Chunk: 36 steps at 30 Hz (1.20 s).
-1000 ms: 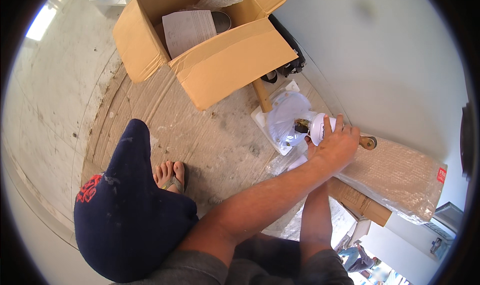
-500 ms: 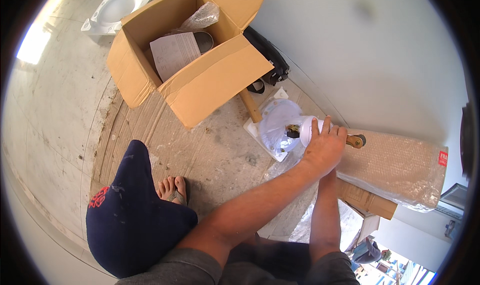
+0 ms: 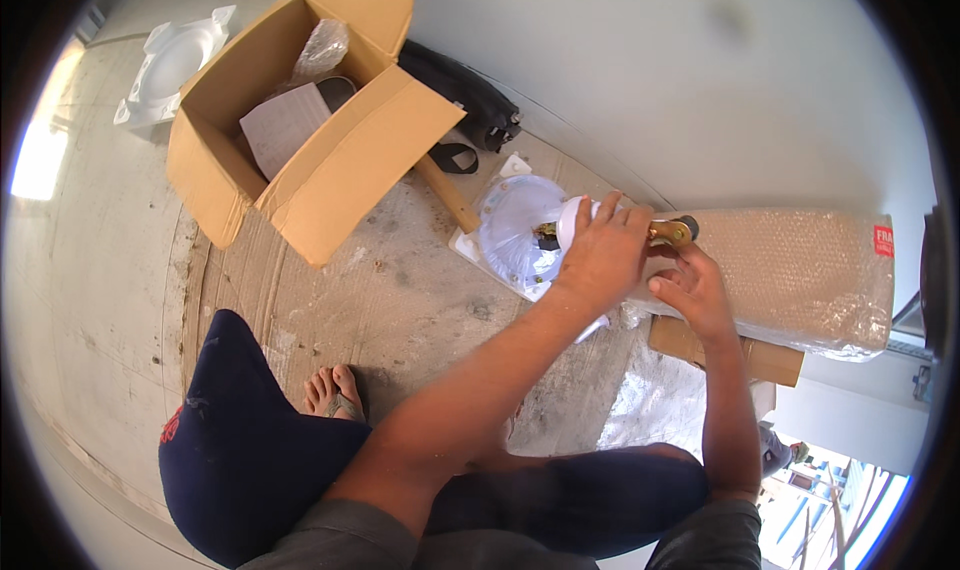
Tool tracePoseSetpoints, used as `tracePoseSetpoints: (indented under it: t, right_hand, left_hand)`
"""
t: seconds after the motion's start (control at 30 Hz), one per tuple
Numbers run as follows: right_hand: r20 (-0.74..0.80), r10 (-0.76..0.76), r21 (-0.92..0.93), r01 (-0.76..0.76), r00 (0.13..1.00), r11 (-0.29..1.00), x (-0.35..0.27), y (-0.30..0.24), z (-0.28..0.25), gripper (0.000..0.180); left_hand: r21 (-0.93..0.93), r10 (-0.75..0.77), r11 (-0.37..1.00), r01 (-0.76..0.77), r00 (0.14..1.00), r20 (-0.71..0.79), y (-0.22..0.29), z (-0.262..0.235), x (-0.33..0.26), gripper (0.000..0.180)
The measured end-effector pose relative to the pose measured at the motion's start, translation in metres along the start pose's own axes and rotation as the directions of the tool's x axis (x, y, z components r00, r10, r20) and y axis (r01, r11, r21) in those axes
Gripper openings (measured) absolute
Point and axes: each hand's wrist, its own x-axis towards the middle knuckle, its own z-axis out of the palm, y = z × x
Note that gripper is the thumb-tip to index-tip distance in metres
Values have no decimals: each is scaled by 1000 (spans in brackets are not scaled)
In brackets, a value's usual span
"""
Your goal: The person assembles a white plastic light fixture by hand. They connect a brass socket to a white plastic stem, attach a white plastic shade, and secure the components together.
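In front of me, my left hand [image 3: 605, 245] is wrapped round a white cup-shaped cover [image 3: 568, 225]. Wires [image 3: 547, 234] and a dark fitting show at the cover's left end, above a round white housing [image 3: 515, 215] in clear plastic that rests on a white foam piece. A brass-coloured bracket [image 3: 668, 232] with a black roller sticks out past my left fingers. My right hand [image 3: 700, 290] is just below this bracket, fingers bent and thumb apart; its fingertips are close to the bracket, and I cannot tell whether they touch.
An opened cardboard box [image 3: 350, 160] with papers and bubble wrap stands at the far left. Behind it lie a white foam mould [image 3: 170, 65] and a black bag [image 3: 465, 95]. A long bubble-wrapped carton [image 3: 790, 280] lies along the wall at right, beside a brown cardboard piece [image 3: 775, 360].
My right hand has come out from behind my left and moved right, with its fingers now visible below the bracket. The view has shifted; my left hand still grips the white cover.
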Motion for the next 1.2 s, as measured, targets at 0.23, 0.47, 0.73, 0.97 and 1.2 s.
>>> tracePoseSetpoints:
  t: [0.23,0.47,0.73,0.97,1.2]
  right_hand:
    - [-180,-70,83,86,981,993,8,10,1,58]
    - [-177,-106,-48,99,979,994,25,0,18,34]
    - [-176,-181,-255,133,967,958,28,2,14,28]
    - [-182,-192,-226,149,964,963,29,2,13,26]
    - [-196,-182,-251,130,964,959,25,-1,18,24]
  left_hand:
    - [-93,69,993,-70,997,-23,-5,1,1,57]
    - [-302,159,948,-96,969,188,-23,-26,5,70]
    - [-260,79,965,40,899,430,-68,-46,24,61]
    - [-65,9,998,20,910,414,-67,-39,9,74]
    - [54,81,993,-104,942,327,-86,-22,-9,74]
